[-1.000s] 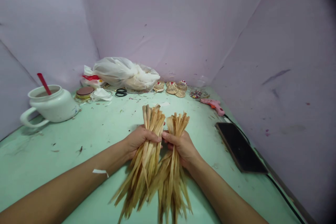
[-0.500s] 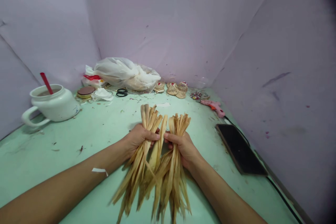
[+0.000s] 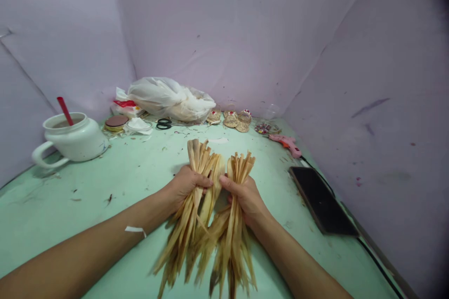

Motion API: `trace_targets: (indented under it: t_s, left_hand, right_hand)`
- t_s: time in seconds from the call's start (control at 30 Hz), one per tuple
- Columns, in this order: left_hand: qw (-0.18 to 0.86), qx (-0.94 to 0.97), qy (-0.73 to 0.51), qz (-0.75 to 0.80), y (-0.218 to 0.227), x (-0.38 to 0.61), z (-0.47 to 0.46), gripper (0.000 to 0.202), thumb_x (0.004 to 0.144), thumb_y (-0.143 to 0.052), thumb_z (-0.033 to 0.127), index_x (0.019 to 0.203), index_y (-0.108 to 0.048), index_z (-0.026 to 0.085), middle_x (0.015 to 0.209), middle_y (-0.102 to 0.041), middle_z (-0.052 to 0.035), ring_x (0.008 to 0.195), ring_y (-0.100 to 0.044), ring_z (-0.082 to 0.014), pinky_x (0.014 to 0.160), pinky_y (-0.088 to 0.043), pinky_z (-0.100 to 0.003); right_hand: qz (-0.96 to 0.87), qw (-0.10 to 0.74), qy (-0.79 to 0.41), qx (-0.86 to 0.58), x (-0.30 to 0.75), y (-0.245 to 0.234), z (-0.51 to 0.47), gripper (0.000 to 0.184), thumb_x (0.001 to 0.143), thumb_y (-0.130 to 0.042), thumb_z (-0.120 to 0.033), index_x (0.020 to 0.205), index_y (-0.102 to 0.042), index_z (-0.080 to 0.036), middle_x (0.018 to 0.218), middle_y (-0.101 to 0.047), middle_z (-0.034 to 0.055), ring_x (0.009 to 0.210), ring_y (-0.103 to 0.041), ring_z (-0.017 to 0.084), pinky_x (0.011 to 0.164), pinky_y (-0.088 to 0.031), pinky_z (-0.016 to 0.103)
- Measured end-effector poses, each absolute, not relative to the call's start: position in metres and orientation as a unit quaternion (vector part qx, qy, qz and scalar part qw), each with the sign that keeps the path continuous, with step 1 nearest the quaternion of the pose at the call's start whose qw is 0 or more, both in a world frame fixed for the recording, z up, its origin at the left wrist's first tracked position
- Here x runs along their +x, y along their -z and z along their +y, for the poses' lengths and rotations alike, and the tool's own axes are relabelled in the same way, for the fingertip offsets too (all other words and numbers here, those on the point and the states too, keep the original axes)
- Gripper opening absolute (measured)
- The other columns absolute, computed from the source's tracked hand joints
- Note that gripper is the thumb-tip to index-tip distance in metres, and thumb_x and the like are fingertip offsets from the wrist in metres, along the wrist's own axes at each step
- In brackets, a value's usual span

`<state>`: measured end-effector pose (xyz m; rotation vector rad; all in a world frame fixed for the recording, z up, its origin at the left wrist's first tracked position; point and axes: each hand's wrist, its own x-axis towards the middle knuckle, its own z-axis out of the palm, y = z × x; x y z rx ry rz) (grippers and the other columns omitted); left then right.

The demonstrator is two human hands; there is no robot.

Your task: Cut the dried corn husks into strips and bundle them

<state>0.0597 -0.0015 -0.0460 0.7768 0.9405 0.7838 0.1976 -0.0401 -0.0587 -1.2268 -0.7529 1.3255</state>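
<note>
left hand [image 3: 184, 186] gripping husk strips [image 3: 196, 205] | right hand [image 3: 245, 196] likewise | strips lengthwise, tips away

Dried strips [image 3: 210, 224] blur at their lower ends (some cropped); woven pieces [image 3: 235, 119] too small to tell.

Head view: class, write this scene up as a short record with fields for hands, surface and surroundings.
Left hand: fingers closed around left bundle of dry tan leaf strips
Right hand: fingers closed around right bundle of dry tan leaf strips
Surface: pale green table
Left side: white ceramic pot
Right side: pink glue gun, black flat slab
</note>
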Motion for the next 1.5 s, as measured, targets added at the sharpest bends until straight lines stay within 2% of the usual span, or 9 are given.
trace_targets:
  t_s: [0.2,0.3,0.4,0.5,0.7,0.87,1.07,1.27,1.5]
  left_hand:
    - [0.760,0.336,-0.340,0.440,0.0427,0.0591,0.0002,0.006,0.047,-0.057,0.002,0.049,-0.058,0.008,0.035,-0.050,-0.0004,0.030,-0.042,-0.0067,0.034,-0.036,-0.018]
    - [0.777,0.338,-0.326,0.420,0.0423,0.0576,0.0009,0.007,0.050,-0.060,0.004,0.056,-0.063,0.006,0.038,-0.054,-0.0030,0.032,-0.046,-0.0091,0.038,-0.041,-0.020]
    - [0.807,0.323,-0.303,0.390,0.0425,0.0558,-0.0008,0.017,0.055,-0.067,0.012,0.070,-0.067,0.005,0.055,-0.066,-0.0105,0.047,-0.060,-0.0172,0.050,-0.051,-0.028]
    - [0.810,0.359,-0.293,0.360,0.0444,0.0546,-0.0032,0.027,0.055,-0.073,0.018,0.077,-0.066,0.005,0.064,-0.068,-0.0135,0.055,-0.063,-0.0209,0.056,-0.052,-0.033]
    - [0.793,0.385,-0.295,0.369,0.0440,0.0526,-0.0011,0.032,0.050,-0.066,0.009,0.081,-0.065,0.003,0.068,-0.069,-0.0150,0.059,-0.064,-0.0252,0.061,-0.052,-0.040]
    - [0.794,0.365,-0.292,0.390,0.0392,0.0518,0.0004,0.027,0.047,-0.061,0.009,0.073,-0.065,0.002,0.063,-0.068,-0.0158,0.054,-0.063,-0.0244,0.056,-0.051,-0.037]
    - [0.792,0.380,-0.310,0.363,0.0413,0.0540,-0.0036,0.031,0.048,-0.067,0.009,0.079,-0.065,0.005,0.068,-0.069,-0.0141,0.059,-0.063,-0.0238,0.060,-0.051,-0.037]
    - [0.788,0.360,-0.304,0.395,0.0384,0.0572,-0.0050,0.024,0.045,-0.064,0.007,0.069,-0.064,0.003,0.057,-0.066,-0.0132,0.049,-0.061,-0.0226,0.050,-0.050,-0.034]
    - [0.758,0.368,-0.353,0.406,0.0409,0.0585,-0.0067,0.032,0.045,-0.062,0.005,0.077,-0.065,0.005,0.064,-0.068,-0.0124,0.055,-0.063,-0.0257,0.057,-0.052,-0.040]
  right_hand:
    - [-0.263,0.560,-0.603,-0.503,0.1984,0.0567,-0.0377,0.021,0.048,-0.071,-0.019,0.065,-0.061,-0.012,0.049,-0.056,-0.0026,0.039,-0.043,0.007,0.040,-0.034,0.020]
    - [-0.278,0.548,-0.628,-0.478,0.1982,0.0573,-0.0380,0.023,0.049,-0.071,-0.020,0.068,-0.063,-0.011,0.052,-0.059,-0.0008,0.041,-0.046,0.008,0.040,-0.036,0.020]
    - [-0.300,0.557,-0.597,-0.493,0.1964,0.0588,-0.0400,0.023,0.049,-0.073,-0.019,0.068,-0.062,-0.013,0.053,-0.058,-0.0022,0.042,-0.046,0.008,0.039,-0.036,0.020]
    - [-0.331,0.549,-0.586,-0.496,0.1949,0.0579,-0.0427,0.023,0.049,-0.075,-0.020,0.066,-0.061,-0.013,0.052,-0.057,-0.0030,0.043,-0.046,0.008,0.040,-0.037,0.020]
    - [-0.322,0.535,-0.597,-0.504,0.1960,0.0513,-0.0442,0.019,0.050,-0.071,-0.018,0.063,-0.059,-0.014,0.048,-0.055,-0.0033,0.039,-0.046,0.009,0.038,-0.038,0.021]
    - [-0.308,0.535,-0.605,-0.503,0.1954,0.0510,-0.0442,0.018,0.050,-0.069,-0.017,0.064,-0.059,-0.013,0.049,-0.056,-0.0027,0.039,-0.047,0.009,0.038,-0.040,0.020]
    - [-0.334,0.541,-0.596,-0.491,0.1951,0.0550,-0.0444,0.019,0.051,-0.072,-0.020,0.064,-0.061,-0.012,0.051,-0.058,-0.0009,0.044,-0.050,0.010,0.040,-0.041,0.019]
    - [-0.316,0.529,-0.592,-0.519,0.1940,0.0530,-0.0452,0.013,0.052,-0.065,-0.016,0.063,-0.059,-0.013,0.048,-0.056,-0.0019,0.040,-0.049,0.010,0.040,-0.041,0.021]
    - [-0.345,0.535,-0.595,-0.491,0.1955,0.0535,-0.0453,0.030,0.051,-0.076,-0.027,0.074,-0.062,-0.014,0.056,-0.058,-0.0019,0.045,-0.049,0.010,0.040,-0.040,0.021]
